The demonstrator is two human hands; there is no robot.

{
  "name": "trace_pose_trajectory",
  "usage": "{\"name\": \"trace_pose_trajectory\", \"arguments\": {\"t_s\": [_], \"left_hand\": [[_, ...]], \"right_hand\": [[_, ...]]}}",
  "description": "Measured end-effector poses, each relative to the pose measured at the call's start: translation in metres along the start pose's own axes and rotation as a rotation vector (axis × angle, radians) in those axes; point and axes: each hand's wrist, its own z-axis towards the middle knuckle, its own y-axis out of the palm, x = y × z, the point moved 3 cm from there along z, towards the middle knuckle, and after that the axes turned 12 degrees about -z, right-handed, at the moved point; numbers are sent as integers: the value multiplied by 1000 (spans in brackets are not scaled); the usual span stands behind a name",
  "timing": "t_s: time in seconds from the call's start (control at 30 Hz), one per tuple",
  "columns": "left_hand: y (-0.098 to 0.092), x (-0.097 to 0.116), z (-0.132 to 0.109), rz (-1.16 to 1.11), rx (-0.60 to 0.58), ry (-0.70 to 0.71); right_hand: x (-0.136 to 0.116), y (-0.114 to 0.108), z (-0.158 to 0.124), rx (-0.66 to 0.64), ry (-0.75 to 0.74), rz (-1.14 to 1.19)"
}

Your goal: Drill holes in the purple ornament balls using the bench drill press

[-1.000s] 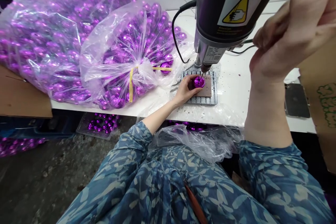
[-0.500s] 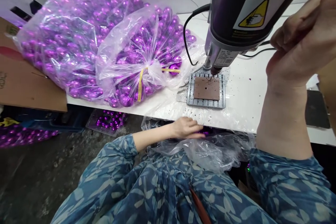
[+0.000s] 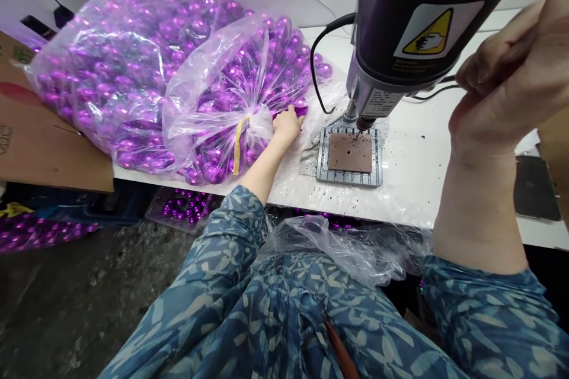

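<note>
At the tied neck of a clear bag of shiny purple balls (image 3: 195, 112), my left hand (image 3: 287, 125) has its fingers bent over a purple ball (image 3: 301, 111), which it partly hides. My right hand (image 3: 502, 65) is a closed fist at the upper right, beside a black drill press (image 3: 413, 23); what it grips is hidden. Under the drill's chuck (image 3: 364, 123) lies a brown square plate (image 3: 350, 154) with a small hole, on a grey slotted base (image 3: 377, 172). Dark shavings are scattered over both.
Crumpled clear plastic (image 3: 347, 249) hangs over my lap at the table's edge, with purple balls partly seen in it. A cardboard box (image 3: 53, 136) stands at left. Below is a clear tray (image 3: 178, 216) of purple pieces. A dark flat object (image 3: 536, 188) lies at right.
My left hand has moved from the plastic at my lap up and left to the purple ball by the bag's neck. My right hand and the drill stay nearly still.
</note>
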Motion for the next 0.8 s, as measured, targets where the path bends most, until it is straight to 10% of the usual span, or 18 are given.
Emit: {"name": "trace_pose_trajectory", "arguments": {"t_s": [0.33,0.8], "left_hand": [[-13,38,-80,-1094,-331,-273],[61,51,-88,-1013,-316,50]], "right_hand": [[4,-2,0,13,-34,-41],[-14,2,-4,-120,-108,0]]}}
